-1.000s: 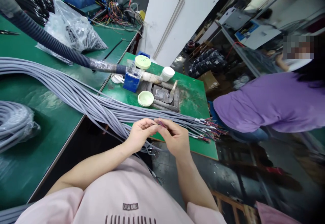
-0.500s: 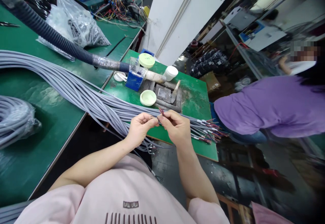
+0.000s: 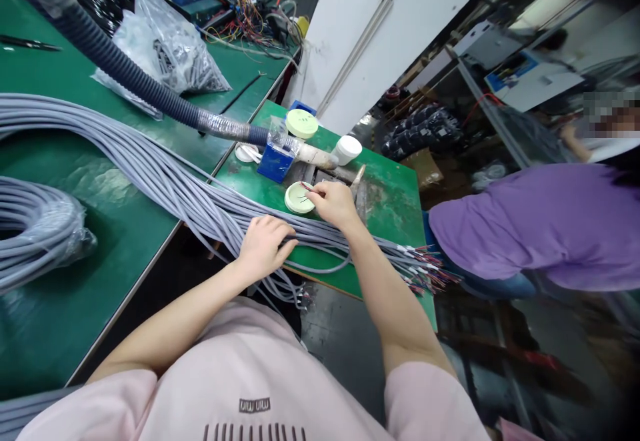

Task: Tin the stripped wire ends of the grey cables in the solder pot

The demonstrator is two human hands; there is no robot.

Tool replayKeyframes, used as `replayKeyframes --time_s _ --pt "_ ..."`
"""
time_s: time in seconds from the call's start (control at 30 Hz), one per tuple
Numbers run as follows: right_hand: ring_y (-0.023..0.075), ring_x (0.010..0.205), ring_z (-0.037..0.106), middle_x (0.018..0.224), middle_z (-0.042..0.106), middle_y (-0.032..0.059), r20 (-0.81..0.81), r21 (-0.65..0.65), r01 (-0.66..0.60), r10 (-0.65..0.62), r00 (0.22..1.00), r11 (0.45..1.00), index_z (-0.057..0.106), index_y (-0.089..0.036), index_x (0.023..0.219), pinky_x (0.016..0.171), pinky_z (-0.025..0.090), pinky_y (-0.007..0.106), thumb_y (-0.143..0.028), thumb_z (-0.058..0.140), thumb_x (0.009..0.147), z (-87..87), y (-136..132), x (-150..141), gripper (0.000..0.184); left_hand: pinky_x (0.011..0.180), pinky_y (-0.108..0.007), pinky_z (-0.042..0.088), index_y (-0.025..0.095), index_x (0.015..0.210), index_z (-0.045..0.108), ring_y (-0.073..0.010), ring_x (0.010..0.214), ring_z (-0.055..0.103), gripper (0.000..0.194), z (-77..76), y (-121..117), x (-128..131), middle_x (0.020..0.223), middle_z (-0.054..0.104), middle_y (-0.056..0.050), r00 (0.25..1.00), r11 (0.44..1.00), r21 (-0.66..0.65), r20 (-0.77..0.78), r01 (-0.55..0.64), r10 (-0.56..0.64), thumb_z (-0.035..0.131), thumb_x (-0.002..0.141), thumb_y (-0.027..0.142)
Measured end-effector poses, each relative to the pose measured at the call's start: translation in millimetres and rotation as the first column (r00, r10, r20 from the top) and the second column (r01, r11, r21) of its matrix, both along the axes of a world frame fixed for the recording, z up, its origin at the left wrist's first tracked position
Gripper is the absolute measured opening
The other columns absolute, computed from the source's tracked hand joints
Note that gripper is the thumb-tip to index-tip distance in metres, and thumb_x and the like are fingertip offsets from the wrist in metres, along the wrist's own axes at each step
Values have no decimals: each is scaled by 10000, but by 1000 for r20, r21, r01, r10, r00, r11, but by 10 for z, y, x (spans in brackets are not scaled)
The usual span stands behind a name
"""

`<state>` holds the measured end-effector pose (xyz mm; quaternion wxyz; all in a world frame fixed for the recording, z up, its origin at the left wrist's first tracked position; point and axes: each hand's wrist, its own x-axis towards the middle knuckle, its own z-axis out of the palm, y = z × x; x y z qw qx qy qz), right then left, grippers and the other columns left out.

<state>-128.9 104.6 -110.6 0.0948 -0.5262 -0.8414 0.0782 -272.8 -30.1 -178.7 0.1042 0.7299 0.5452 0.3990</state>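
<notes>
Workshop floor, two green worktops meeting. The long worktop (image 3: 90, 227) filled the left of the frame, with a bagged cable coil (image 3: 35, 234) at its lower left edge and a dark corrugated hose (image 3: 120, 74) running in from the upper left. A co-worker in a purple shirt (image 3: 535, 227) bent at the right of the frame, well apart from the hands.

A grey cable bundle (image 3: 165, 174) lay across both worktops, its stripped cable ends (image 3: 425, 271) fanning out at the right edge of the small worktop (image 3: 385, 207). A blue box (image 3: 274, 163) and a white jar (image 3: 346, 150) stood beyond it.

The left hand (image 3: 265, 247) lay on the bundle, fingers curled over it; whether it gripped could not be told. The right hand (image 3: 333, 204) was closed in a pinch on fine coloured wires (image 3: 306, 187), their tips over a pale green lid (image 3: 299, 197). Judged: a weighted left hand spared the pinched strands any pull from the bundle.
</notes>
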Motion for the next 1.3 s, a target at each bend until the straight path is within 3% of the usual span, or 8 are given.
replayKeyframes --time_s 0.13,0.33,0.53,0.63,0.77,0.87,1.03,1.3 --pt "208 802 638 848 738 66 174 -33 18 -12 985 999 751 -195 799 649 375 280 -332 558 849 -76 110 -107 242 860 -396 376 179 943 653 -208 925 585 205 -57 8 65 960 710 -55 994 998 53 -112 21 -15 519 927 334" --pt "231 907 653 935 743 95 284 -35 20 -10 959 999 764 -203 896 709 421 283 -344 537 872 -146 146 -153 268 865 -385 368 188 952 658 -205 923 592 208 -52 8 76 949 715 -57 998 998 57 -67 17 -13 516 928 338" --pt "218 841 639 883 737 93 241 2 2 -2 971 1000 763 -181 854 675 397 279 -319 527 856 -31 163 -34 274 906 -392 356 199 726 639 -184 882 602 194 -81 11 59 898 730 -27 999 992 125 35 26 -31 580 889 286" --pt "204 761 631 807 732 74 179 34 88 -93 979 996 762 -165 846 638 378 279 -332 537 844 78 239 159 280 933 -397 365 194 657 615 -181 909 607 246 -92 20 57 959 736 -19 1000 979 202 28 9 -15 566 890 255" --pt "213 766 642 807 735 79 181 59 237 -244 953 970 760 -159 833 645 391 280 -341 565 829 49 427 436 266 1006 -430 351 209 886 680 -205 1015 604 113 -74 22 65 1084 717 -39 1000 976 220 23 -10 5 578 881 257" --pt "230 830 658 866 745 91 217 56 297 -302 928 953 761 -174 853 678 419 282 -343 566 827 -80 560 560 259 1041 -452 337 211 1051 665 -223 1071 593 201 -60 18 70 1131 703 -59 1000 980 197 15 -20 17 585 875 266" --pt "242 893 669 895 745 104 258 46 339 -339 905 940 760 -192 853 735 454 289 -345 552 831 -242 678 616 259 1057 -466 330 220 1104 656 -228 1077 594 246 -60 15 72 1143 698 -66 1000 984 176 8 -14 12 572 875 258" --pt "256 925 672 938 742 114 279 40 359 -355 892 932 765 -193 903 766 468 304 -344 560 829 -317 755 619 264 1053 -466 331 219 1098 652 -224 1057 602 242 -70 24 74 1125 704 -61 1000 981 192 -13 -17 20 569 872 249"
